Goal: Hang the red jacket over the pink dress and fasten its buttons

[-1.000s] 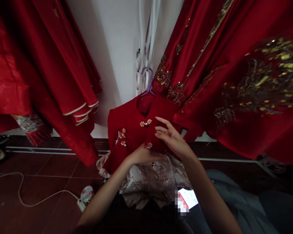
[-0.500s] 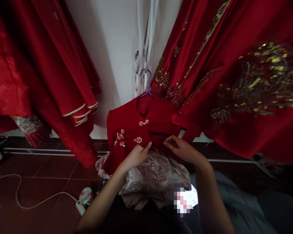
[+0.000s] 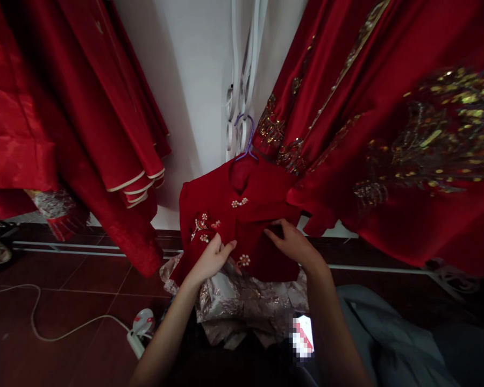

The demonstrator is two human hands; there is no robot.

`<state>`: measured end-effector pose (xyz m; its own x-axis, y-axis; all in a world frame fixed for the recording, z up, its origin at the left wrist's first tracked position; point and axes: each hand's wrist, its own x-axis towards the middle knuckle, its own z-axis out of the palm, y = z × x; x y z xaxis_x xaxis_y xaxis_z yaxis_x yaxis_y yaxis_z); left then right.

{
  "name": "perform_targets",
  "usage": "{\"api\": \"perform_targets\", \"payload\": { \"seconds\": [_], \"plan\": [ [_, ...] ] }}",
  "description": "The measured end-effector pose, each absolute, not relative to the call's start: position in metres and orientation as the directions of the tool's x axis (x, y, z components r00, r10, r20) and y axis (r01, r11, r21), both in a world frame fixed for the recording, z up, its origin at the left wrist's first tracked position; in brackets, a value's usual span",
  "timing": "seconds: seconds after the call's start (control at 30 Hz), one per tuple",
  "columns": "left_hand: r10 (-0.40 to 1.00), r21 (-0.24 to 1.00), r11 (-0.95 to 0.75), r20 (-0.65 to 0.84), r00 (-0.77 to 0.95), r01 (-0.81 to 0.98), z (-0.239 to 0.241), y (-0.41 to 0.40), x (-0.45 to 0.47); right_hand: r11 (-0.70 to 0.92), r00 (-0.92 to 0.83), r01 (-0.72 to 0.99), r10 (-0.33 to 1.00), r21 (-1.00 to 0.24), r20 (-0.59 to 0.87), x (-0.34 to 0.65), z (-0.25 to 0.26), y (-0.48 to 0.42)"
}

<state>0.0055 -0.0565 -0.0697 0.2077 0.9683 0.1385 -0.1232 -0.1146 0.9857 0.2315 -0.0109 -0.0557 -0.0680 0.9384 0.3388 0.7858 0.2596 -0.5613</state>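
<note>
A red jacket point(image 3: 262, 252) with pearly flower fastenings hangs in front of me on a purple hanger point(image 3: 250, 145). My left hand point(image 3: 210, 260) is closed on the front edge of its left panel, near the middle fastenings, with the thumb lying separate on top. On the other panel my right hand point(image 3: 294, 244) pinches the cloth between thumb and fingers, and a fold runs across from there. A beaded flower fastening point(image 3: 243, 260) shows low on that panel. Beneath the jacket lies shiny beige patterned fabric point(image 3: 221, 298), over my lap.
Red garments point(image 3: 125, 107) hang at the left, and a gold-sequined red garment point(image 3: 427, 226) hangs at the right. A white metal rack point(image 3: 242, 70) stands against the wall. A lit phone point(image 3: 304, 336) lies near my right forearm; a white cord point(image 3: 80, 325) crosses the tiled floor.
My left hand has moved left and slightly down, away from the jacket's middle. The right panel now lies spread lower over the beige fabric, showing its lower flower fastening. My right hand stays near it.
</note>
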Motion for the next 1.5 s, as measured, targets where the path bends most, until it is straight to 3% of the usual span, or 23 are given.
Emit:
{"api": "perform_targets", "payload": {
  "seconds": [0.07,0.13,0.3,0.43,0.63,0.77,0.97,1.07,1.23,1.4,1.5],
  "plan": [
    [0.944,0.98,-0.178,0.196,0.265,-0.091,-0.071,-0.061,0.001,0.281,-0.075,0.818,0.918,-0.503,0.391,0.227,-0.046,-0.02],
    [0.953,0.97,-0.222,0.237,0.19,-0.096,-0.07,-0.063,-0.001,0.329,-0.102,0.799,0.899,-0.502,0.427,0.216,-0.035,-0.031],
    [0.994,0.964,-0.097,0.081,-0.074,-0.247,-0.065,-0.055,-0.002,0.426,-0.257,0.564,0.905,-0.707,0.339,0.172,-0.019,-0.056],
    [0.977,0.959,-0.152,0.109,-0.185,-0.239,-0.07,-0.049,-0.006,0.41,-0.278,0.428,0.908,-0.806,0.314,0.151,-0.031,-0.058],
    [0.972,0.968,-0.231,0.226,-0.058,-0.101,-0.08,-0.053,-0.012,0.306,-0.13,0.318,0.952,-0.897,0.278,0.136,-0.061,-0.044],
    [0.96,0.965,-0.26,0.254,-0.119,-0.04,-0.082,-0.053,-0.014,0.267,-0.128,0.25,0.962,-0.931,0.242,0.128,-0.068,-0.04],
    [0.957,0.962,-0.268,0.272,-0.099,0.055,-0.079,-0.05,-0.022,0.357,0.088,0.308,0.912,-0.882,0.4,0.127,-0.06,-0.047],
    [0.956,0.964,-0.259,0.265,-0.124,0.067,-0.075,-0.052,-0.024,0.383,-0.06,0.341,0.92,-0.858,0.386,0.128,-0.054,-0.051],
    [0.985,0.985,-0.169,0.17,0.025,-0.022,-0.071,-0.058,-0.022,0.333,-0.271,0.214,0.923,-0.918,0.272,0.132,-0.053,-0.052],
    [0.981,0.981,-0.193,0.193,0.003,-0.005,-0.074,-0.055,-0.021,0.313,-0.196,0.188,0.941,-0.931,0.277,0.135,-0.055,-0.048],
    [0.942,0.949,-0.289,0.305,-0.142,0.124,-0.079,-0.046,-0.028,0.299,-0.088,0.202,0.954,-0.933,0.286,0.135,-0.054,-0.047]
  ]
}}
